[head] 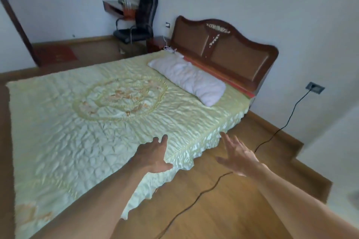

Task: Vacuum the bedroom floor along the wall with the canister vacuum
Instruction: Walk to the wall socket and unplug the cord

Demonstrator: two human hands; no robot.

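Observation:
No canister vacuum shows in the head view. A black power cord (pixel 196 198) runs across the wooden floor (pixel 223 209) and up the right wall to a socket (pixel 315 87). My left hand (pixel 155 154) reaches out over the edge of the pale green bedspread (pixel 77 132), fingers spread, holding nothing. My right hand (pixel 238 154) is stretched forward above the floor beside the bed, fingers apart and empty. Both forearms are bare.
A bed with a dark wooden headboard (pixel 227 50) and a white pillow (pixel 188 78) fills the left and middle. A black chair (pixel 138 23) and a nightstand (pixel 158 43) stand at the far wall. A red mat (pixel 58 54) lies at the back left.

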